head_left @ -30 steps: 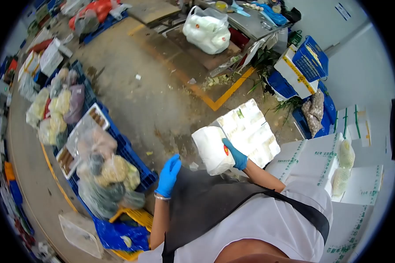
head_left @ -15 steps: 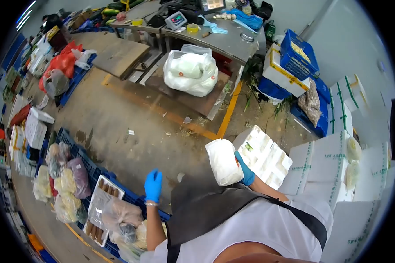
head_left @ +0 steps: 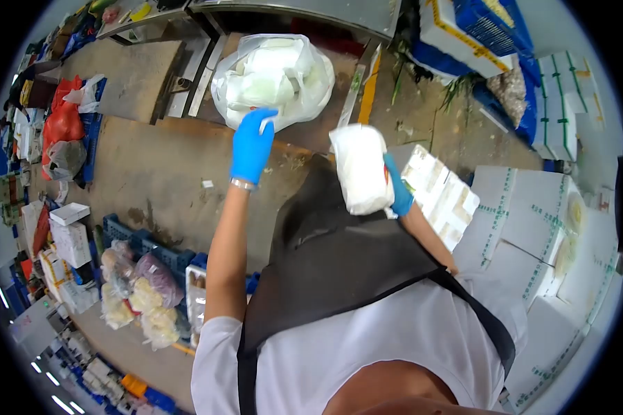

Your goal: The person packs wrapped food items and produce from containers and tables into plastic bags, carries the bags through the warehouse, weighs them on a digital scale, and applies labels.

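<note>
While the right hand [head_left: 396, 188] is clamped around a white wrapped bundle [head_left: 360, 168], held upright at chest height just left of the foam boxes, the left hand [head_left: 252, 146] is stretched far forward with its fingers closed on a small white tab or knot at the near edge of a large clear bag [head_left: 273, 77].

Step in hand, as judged: the bag of pale green produce is being taken hold of or opened at its mouth, with the bundle kept ready beside it. The next move is judged to call for a firm grip on the thin plastic and enough of an opening to be made one-handed, since the other hand is occupied.

Surroundings: the bag is set on a low wooden platform [head_left: 187, 90] under a steel table [head_left: 304, 12]. White foam boxes [head_left: 533, 228] with green tape are stacked to the right. Blue crates [head_left: 149, 247] carrying bagged vegetables [head_left: 138, 290] are placed near left. A red bag [head_left: 64, 119] is seen far left.

Obstructions: a black apron [head_left: 346, 270] hides the floor directly below; nothing is seen between hand and bag.
</note>
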Demonstrator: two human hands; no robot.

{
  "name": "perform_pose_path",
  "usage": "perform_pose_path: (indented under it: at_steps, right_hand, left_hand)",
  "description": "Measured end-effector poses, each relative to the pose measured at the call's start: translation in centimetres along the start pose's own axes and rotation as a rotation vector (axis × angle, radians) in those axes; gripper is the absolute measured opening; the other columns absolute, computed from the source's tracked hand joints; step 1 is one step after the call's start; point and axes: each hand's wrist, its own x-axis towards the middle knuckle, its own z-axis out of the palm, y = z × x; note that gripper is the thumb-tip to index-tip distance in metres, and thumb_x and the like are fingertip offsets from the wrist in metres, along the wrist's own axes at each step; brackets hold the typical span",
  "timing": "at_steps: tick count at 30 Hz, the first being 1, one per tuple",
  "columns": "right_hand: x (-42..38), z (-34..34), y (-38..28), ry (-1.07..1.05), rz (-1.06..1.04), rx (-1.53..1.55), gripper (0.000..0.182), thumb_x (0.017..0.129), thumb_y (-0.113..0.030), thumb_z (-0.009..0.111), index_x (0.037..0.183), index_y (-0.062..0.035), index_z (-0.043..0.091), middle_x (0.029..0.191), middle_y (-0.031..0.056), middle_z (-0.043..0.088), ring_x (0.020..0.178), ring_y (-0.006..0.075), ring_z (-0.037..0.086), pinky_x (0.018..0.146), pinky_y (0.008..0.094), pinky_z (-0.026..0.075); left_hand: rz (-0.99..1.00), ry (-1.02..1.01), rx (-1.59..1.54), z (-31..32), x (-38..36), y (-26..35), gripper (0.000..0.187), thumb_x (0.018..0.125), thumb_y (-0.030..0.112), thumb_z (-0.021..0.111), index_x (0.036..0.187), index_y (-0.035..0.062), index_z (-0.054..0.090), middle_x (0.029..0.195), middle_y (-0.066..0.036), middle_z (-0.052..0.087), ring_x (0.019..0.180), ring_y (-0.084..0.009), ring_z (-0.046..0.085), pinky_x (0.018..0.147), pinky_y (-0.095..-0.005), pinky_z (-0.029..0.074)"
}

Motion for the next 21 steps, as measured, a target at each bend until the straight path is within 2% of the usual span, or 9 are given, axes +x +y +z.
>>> perform_pose_path:
  at_steps: [1, 4, 6, 9, 12, 13, 16, 18, 21]
  right_hand:
    - [1.2, 1.5, -1.7, -0.078, 0.051, 0.033, 0.068, 0.095, -0.049, 0.049, 0.144, -0.0041, 0.034, 0.141, 0.015, 0.047, 0.125, 0.0295, 0.05, 0.109, 0.0428, 0.037]
    - [6.0, 5.4, -5.6, -0.082, 0.094, 0.065, 0.067, 0.096, -0.047, 0.049, 0.144, -0.0039, 0.034, 0.141, 0.015, 0.047, 0.125, 0.0278, 0.05, 0.11, 0.0409, 0.036]
    - [9.5, 6.9, -7.0, -0.135, 0.225, 0.085, 0.064, 0.097, -0.045, 0.049, 0.144, -0.0036, 0.035, 0.14, 0.0133, 0.048, 0.125, 0.0222, 0.051, 0.11, 0.0375, 0.037]
    - [15.4, 8.7, -6.1, -0.171, 0.191, 0.031, 0.061, 0.097, -0.042, 0.05, 0.143, -0.0035, 0.036, 0.138, 0.0115, 0.05, 0.122, 0.02, 0.053, 0.108, 0.0368, 0.039]
    - [20.5, 7.9, -4.3, -0.234, 0.272, 0.267, 0.057, 0.097, -0.038, 0.052, 0.142, -0.0053, 0.038, 0.136, 0.0092, 0.052, 0.12, 0.0192, 0.054, 0.108, 0.0369, 0.039]
    - [21.6, 7.5, -3.8, -0.207, 0.288, 0.337, 0.057, 0.097, -0.039, 0.052, 0.142, -0.0058, 0.039, 0.136, 0.0089, 0.052, 0.121, 0.0192, 0.054, 0.108, 0.0368, 0.039]
    - [23.4, 7.5, -3.9, -0.161, 0.256, 0.461, 0.059, 0.094, -0.04, 0.057, 0.14, -0.0071, 0.041, 0.137, 0.0089, 0.052, 0.122, 0.0204, 0.053, 0.108, 0.0376, 0.038]
    - [23.8, 7.9, -4.5, -0.184, 0.24, 0.599, 0.06, 0.093, -0.04, 0.059, 0.141, -0.0076, 0.04, 0.137, 0.0091, 0.051, 0.121, 0.0212, 0.054, 0.107, 0.0379, 0.039]
    - [22.7, 9.9, -5.1, -0.093, 0.002, 0.527, 0.06, 0.093, -0.04, 0.058, 0.141, -0.0085, 0.04, 0.138, 0.0096, 0.05, 0.123, 0.0231, 0.053, 0.108, 0.0408, 0.039]
  left_hand:
    - [0.008, -0.023, 0.051, 0.5, 2.5, -1.5, 0.028, 0.085, 0.011, 0.063, 0.112, 0.0061, 0.064, 0.112, -0.014, 0.063, 0.107, -0.0288, 0.06, 0.093, -0.0364, 0.046]
    - [0.086, -0.11, 0.177, 3.1, 11.3, -6.4, 0.032, 0.084, 0.011, 0.064, 0.116, 0.0077, 0.062, 0.117, -0.015, 0.062, 0.11, -0.0306, 0.058, 0.096, -0.037, 0.045]
    - [0.129, -0.202, 0.233, 4.9, 15.9, -9.7, 0.037, 0.084, 0.011, 0.064, 0.12, 0.0081, 0.06, 0.121, -0.016, 0.061, 0.113, -0.0326, 0.057, 0.099, -0.0382, 0.044]
    - [0.278, -0.37, 0.501, 8.3, 21.8, -15.7, 0.057, 0.077, 0.026, 0.072, 0.128, 0.0075, 0.054, 0.125, -0.018, 0.058, 0.114, -0.0344, 0.055, 0.1, -0.0411, 0.043]
    - [0.165, -0.79, 0.667, 8.6, 26.3, -16.2, 0.088, 0.067, 0.046, 0.078, 0.138, 0.0072, 0.044, 0.135, -0.021, 0.05, 0.123, -0.0363, 0.048, 0.107, -0.0416, 0.037]
    - [0.145, -0.866, 0.635, 8.7, 27.1, -17.4, 0.102, 0.058, 0.057, 0.079, 0.138, 0.0055, 0.043, 0.137, -0.023, 0.048, 0.126, -0.0365, 0.046, 0.108, -0.0417, 0.035]
    - [0.283, -0.968, 0.47, 8.6, 28.9, -19.4, 0.106, 0.054, 0.056, 0.081, 0.139, 0.004, 0.043, 0.134, -0.023, 0.05, 0.123, -0.0369, 0.049, 0.105, -0.0426, 0.039]
    - [0.283, -1.022, 0.527, 8.0, 30.7, -17.2, 0.107, 0.053, 0.056, 0.081, 0.138, 0.0026, 0.043, 0.132, -0.023, 0.052, 0.121, -0.0366, 0.051, 0.104, -0.0412, 0.039]
    - [0.269, -1.099, 0.449, 7.7, 31.9, -16.8, 0.101, 0.055, 0.052, 0.082, 0.135, 0.0012, 0.047, 0.128, -0.022, 0.056, 0.118, -0.0353, 0.053, 0.104, -0.0391, 0.04]
